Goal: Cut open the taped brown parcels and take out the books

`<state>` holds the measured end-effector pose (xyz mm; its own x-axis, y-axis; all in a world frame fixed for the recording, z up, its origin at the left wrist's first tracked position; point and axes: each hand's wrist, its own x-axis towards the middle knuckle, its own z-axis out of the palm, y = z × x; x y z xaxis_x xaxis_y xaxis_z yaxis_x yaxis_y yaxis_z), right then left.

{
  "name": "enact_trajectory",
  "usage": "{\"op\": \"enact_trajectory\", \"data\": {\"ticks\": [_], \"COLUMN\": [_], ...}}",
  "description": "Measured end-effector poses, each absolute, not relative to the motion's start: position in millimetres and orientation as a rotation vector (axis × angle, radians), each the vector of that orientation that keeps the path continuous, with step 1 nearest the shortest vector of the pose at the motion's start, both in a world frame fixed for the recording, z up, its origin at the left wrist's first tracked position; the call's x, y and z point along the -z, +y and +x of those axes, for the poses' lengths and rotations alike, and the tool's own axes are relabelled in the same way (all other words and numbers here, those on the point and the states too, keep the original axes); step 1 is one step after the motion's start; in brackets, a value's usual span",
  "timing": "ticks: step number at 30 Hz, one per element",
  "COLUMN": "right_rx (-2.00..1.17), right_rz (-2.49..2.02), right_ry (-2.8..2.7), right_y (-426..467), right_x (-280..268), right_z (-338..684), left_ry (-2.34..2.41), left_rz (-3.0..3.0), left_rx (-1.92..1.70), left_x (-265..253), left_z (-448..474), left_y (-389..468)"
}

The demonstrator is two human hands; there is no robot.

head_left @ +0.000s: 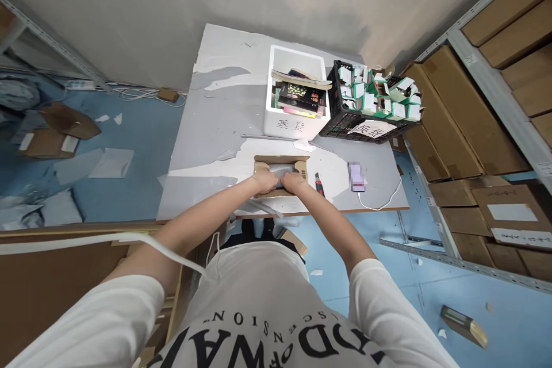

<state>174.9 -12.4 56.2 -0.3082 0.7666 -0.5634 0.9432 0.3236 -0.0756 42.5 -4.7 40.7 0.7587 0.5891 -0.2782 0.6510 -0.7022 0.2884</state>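
An open cardboard box lies near the front edge of the table, its flaps raised. Inside it is a grey, plastic-looking package. My left hand reaches into the left side of the box, fingers curled in against the package. From the right, my right hand does the same, the two hands almost meeting in the middle. Both sets of fingertips are partly hidden. A red and black box cutter rests on the table just right of the box.
Behind the box stand a white foam bin of books and a black crate packed with small boxes. A phone on a white cable lies to the right. Shelves of cartons flank the table's right side. Packaging scraps litter the floor.
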Motion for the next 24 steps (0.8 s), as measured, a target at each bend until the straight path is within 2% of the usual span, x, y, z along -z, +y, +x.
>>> {"op": "enact_trajectory", "data": {"ticks": [4,9,13,18,24], "right_rx": [0.418,0.310,0.417,0.568,0.476], "right_rz": [1.616,1.790,1.930,2.053,2.022], "right_ry": [2.043,2.115,2.334,2.440,2.364], "right_y": [-13,-38,-68,-87,-86], "right_x": [-58,-57,-28,6,-11], "right_z": [187,226,243,249,244], "left_ry": [1.070,1.445,1.645,1.632,1.647], "left_rz": [2.615,2.630,2.458,2.284,2.256], "left_rx": [0.282,0.080,0.035,-0.079,-0.165], "left_x": [-41,-45,-28,-2,3], "left_z": [33,9,-4,-9,-8], "left_y": [-4,-29,-46,-56,-59]}}
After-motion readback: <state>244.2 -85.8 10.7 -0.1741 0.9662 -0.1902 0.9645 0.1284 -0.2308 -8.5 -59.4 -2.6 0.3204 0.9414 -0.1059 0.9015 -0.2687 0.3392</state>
